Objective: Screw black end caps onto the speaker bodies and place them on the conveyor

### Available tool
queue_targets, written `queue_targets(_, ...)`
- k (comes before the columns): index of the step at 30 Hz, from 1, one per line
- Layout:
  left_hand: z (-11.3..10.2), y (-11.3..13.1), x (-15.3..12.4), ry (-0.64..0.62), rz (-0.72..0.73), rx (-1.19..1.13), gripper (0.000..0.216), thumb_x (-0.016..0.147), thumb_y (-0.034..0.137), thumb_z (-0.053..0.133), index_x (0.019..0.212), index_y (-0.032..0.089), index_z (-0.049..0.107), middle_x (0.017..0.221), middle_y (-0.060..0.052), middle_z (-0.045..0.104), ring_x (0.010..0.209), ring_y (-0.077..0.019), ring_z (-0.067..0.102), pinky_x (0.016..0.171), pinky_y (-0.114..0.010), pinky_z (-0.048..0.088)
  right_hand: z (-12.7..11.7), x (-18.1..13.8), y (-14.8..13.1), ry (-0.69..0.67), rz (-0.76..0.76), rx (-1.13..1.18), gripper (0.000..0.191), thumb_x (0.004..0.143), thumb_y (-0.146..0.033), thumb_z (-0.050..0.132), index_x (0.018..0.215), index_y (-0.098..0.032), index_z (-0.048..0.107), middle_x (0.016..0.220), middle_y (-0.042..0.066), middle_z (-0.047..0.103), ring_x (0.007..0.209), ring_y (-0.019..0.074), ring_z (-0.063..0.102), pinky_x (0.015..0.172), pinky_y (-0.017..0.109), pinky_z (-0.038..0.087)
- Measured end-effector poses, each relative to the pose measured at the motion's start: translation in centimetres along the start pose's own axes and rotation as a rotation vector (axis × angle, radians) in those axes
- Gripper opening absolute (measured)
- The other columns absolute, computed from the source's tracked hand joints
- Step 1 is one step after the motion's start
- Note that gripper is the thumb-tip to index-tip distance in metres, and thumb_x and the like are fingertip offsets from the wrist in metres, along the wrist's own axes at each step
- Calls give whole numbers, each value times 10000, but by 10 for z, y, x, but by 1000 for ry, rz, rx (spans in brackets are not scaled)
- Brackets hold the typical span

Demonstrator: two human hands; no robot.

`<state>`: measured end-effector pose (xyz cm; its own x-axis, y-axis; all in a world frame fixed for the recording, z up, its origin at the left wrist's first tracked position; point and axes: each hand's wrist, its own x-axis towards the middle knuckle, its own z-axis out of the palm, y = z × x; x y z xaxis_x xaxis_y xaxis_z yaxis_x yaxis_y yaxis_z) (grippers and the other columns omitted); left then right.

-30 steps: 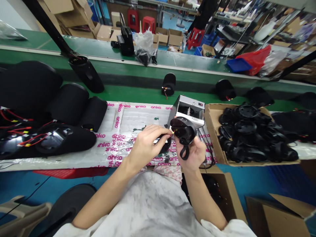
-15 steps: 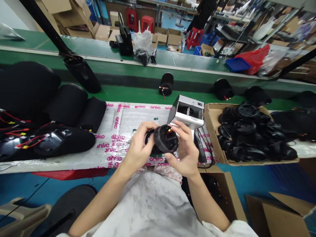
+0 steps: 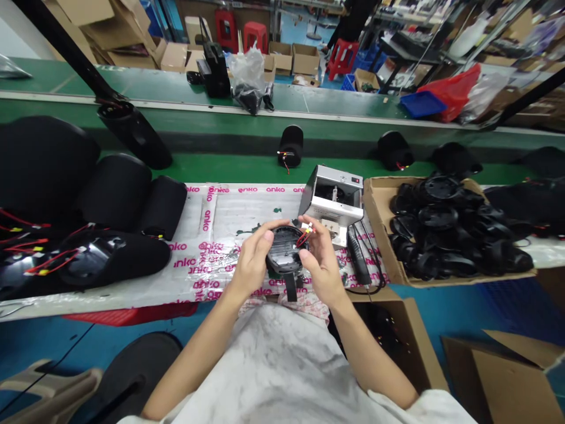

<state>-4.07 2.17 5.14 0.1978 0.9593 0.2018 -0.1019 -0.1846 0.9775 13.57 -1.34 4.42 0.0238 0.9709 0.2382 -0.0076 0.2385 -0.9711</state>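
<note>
My left hand [image 3: 252, 263] grips a round black plastic speaker part [image 3: 285, 253] from its left side, its open face turned up and a black strap hanging below it. My right hand [image 3: 321, 259] holds the part's right side and pinches a small white connector on red and yellow wires [image 3: 305, 234] above the rim. Both hands are over the plastic sheet printed with pink "anko" [image 3: 207, 235], just in front of a small silver machine [image 3: 334, 200].
A cardboard box of black round parts [image 3: 445, 235] stands to the right. Black speaker bodies with red wires [image 3: 88, 235] lie at left. A black hand tool [image 3: 358, 265] lies beside the machine. Behind runs a green conveyor [image 3: 247, 168] carrying black cylinders [image 3: 289, 146].
The black part was turned from closed side up to open face up and lowered slightly. My right hand shifted from cupping it to pinching the wire connector.
</note>
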Motion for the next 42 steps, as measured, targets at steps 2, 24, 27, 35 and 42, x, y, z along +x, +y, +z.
queue_targets(2,0,-1,0,14,-14,-15,423,1172,519,480,1363,235,729,1335,-78,813,1258,-267,750,1130,-388,538,9,-7,6,69,33,68,586,1052,-396,727,1595,-377,508,1634,61,588,1506,245,594,1290,433,488)
queue_targets(24,27,-12,-26,361,81,97,459,1190,521,413,1330,228,738,1387,-101,785,1291,-274,732,1137,-441,558,36,-25,2,381,103,173,284,974,-453,816,1142,-237,744,1382,94,809,1283,233,778,1093,357,631)
queue_targets(27,27,-10,-27,375,44,57,439,1188,514,429,1358,242,729,1431,-93,758,1332,-269,707,1163,-432,535,39,-23,-5,414,123,154,280,970,-450,818,1137,-229,778,1346,97,825,1256,241,794,1078,360,642)
queue_targets(35,25,-17,-32,334,17,-60,405,1142,559,523,1335,247,694,1432,-96,735,1358,-290,684,1195,-461,507,39,-21,-4,457,222,211,382,910,-497,868,1175,-226,828,1313,105,834,1246,296,797,1136,484,635)
queue_targets(42,34,-11,-34,440,11,-50,315,1129,404,467,1321,233,650,1412,-93,714,1328,-257,681,1139,-402,536,43,-20,-8,454,217,212,361,906,-431,883,1200,-224,853,1246,94,856,1211,280,805,1153,483,619)
